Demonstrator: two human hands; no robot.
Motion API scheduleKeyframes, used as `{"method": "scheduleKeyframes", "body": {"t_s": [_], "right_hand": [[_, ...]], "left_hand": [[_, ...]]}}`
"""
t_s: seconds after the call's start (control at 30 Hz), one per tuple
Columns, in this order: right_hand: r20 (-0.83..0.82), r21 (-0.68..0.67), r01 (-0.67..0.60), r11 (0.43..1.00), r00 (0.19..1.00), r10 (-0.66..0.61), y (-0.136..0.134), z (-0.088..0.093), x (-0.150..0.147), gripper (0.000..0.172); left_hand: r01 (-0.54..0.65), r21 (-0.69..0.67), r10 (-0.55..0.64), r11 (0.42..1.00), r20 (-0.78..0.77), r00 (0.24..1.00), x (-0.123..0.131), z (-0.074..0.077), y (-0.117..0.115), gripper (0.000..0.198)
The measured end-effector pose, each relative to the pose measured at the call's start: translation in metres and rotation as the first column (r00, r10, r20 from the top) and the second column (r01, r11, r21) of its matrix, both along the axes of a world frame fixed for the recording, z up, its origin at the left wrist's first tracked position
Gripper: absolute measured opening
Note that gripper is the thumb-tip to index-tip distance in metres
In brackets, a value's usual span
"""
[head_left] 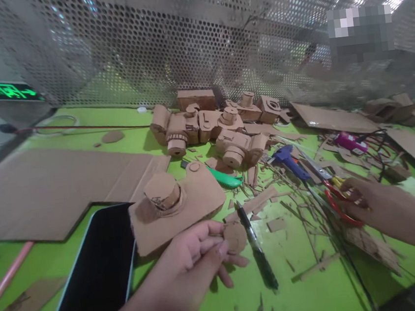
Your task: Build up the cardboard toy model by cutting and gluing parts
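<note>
A pink rod (pixel 14 274) lies at nine o'clock from the person's left hand, near the edge of the bright green table (pixel 300 299), with a flat sheet of brown cardboard (pixel 58 186) at ten o'clock. At nine o'clock, nearer the hand, rests a flat rectangular device with a black screen and pale teal rim (pixel 96 266). A boxy brown cardboard camera model with a round raised lens (pixel 178 213) sits just beyond the left hand (pixel 194 258), at eleven o'clock. That hand grips a small round brown cardboard disc (pixel 235 238) between thumb and fingers, at its three o'clock side. More brown cardboard camera models (pixel 211 120) cluster at twelve to one o'clock, before a perforated metal panel (pixel 180 39). A curved green plastic tool (pixel 226 177) lies at one o'clock; a slim black pen (pixel 256 249) lies just past the disc at three, its tip toward eleven. A blue glue gun (pixel 289 161) rests at two o'clock amid cardboard scraps. At right, red-and-yellow-handled scissors (pixel 340 201) point their metal blades toward ten o'clock, well apart from the disc, their handles grasped in the right hand (pixel 364 203).
</note>
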State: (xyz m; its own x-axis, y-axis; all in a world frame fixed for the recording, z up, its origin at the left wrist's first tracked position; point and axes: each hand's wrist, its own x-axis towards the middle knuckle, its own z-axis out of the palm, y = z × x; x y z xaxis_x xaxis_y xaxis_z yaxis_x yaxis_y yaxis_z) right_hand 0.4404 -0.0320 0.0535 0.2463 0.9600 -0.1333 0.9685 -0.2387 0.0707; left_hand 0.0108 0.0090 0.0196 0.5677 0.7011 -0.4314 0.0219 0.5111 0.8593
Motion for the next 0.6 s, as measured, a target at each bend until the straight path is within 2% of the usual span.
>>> {"method": "scheduleKeyframes", "body": {"t_s": [0.1, 0.23, 0.37, 0.5, 0.57, 0.6], "right_hand": [[0.030, 0.037, 0.087, 0.996, 0.996, -0.088, 0.004, -0.009, 0.004, 0.019], [0.047, 0.044, 0.131, 0.990, 0.990, -0.133, 0.006, -0.015, 0.005, 0.021], [0.101, 0.087, 0.210, 0.974, 0.971, -0.219, 0.009, 0.003, 0.003, 0.019], [0.137, 0.176, 0.279, 0.944, 0.943, -0.305, 0.015, 0.029, -0.003, 0.021], [0.103, 0.232, 0.304, 0.924, 0.937, -0.334, 0.004, 0.028, -0.001, 0.021], [0.074, 0.254, 0.303, 0.918, 0.941, -0.331, -0.009, 0.022, 0.003, 0.024]], "left_hand": [[0.005, -0.021, -0.005, 1.000, -0.024, 1.000, -0.001, 0.004, 0.000, 0.038], [0.012, -0.038, -0.014, 0.999, -0.034, 0.999, -0.003, 0.003, -0.002, 0.039], [0.021, -0.073, -0.025, 0.997, -0.064, 0.998, -0.002, 0.005, -0.001, 0.050], [0.002, -0.076, -0.003, 0.997, -0.017, 1.000, -0.002, 0.008, -0.002, 0.044], [-0.045, -0.081, 0.047, 0.996, 0.020, 0.999, -0.002, 0.008, -0.003, 0.046], [-0.063, -0.091, 0.067, 0.994, 0.034, 0.997, -0.001, 0.008, -0.003, 0.049]]}}
